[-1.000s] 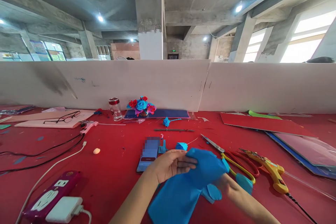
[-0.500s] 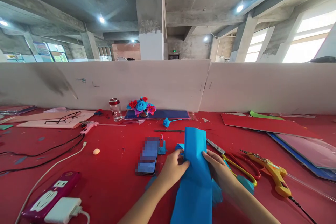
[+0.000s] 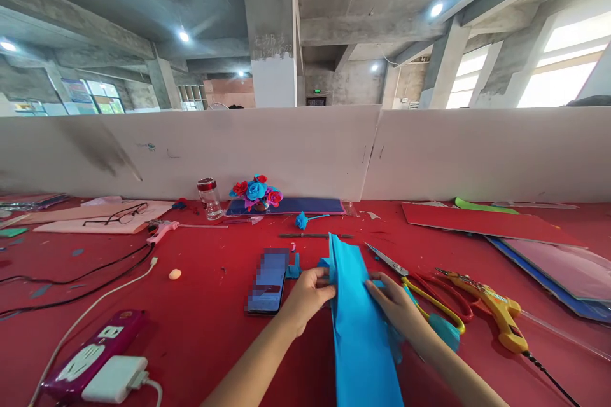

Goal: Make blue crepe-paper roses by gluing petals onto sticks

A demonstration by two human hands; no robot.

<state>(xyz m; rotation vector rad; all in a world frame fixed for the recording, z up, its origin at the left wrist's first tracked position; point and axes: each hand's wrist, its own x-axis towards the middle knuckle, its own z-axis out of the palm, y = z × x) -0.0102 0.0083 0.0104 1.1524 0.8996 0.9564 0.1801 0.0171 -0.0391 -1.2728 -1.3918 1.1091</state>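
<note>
A long folded strip of blue crepe paper stands up between my hands above the red table, its lower end running out of the bottom of the view. My left hand pinches its left edge between thumb and fingers. On the opposite edge my right hand grips it, thumb in front and the other fingers partly hidden behind. More blue paper scraps show behind the strip. Close to my right hand lie scissors with red and yellow handles. A smartphone lies left of my left hand.
A yellow glue gun lies at right, near stacked coloured sheets. Paper flowers, a glass jar and a small blue flower are farther back. A purple power strip and cables are at left; a white partition borders the table.
The blue strip has turned and its top has shifted slightly left, with a folded left edge now showing. My left hand has moved a little left; both hands still grip the paper.
</note>
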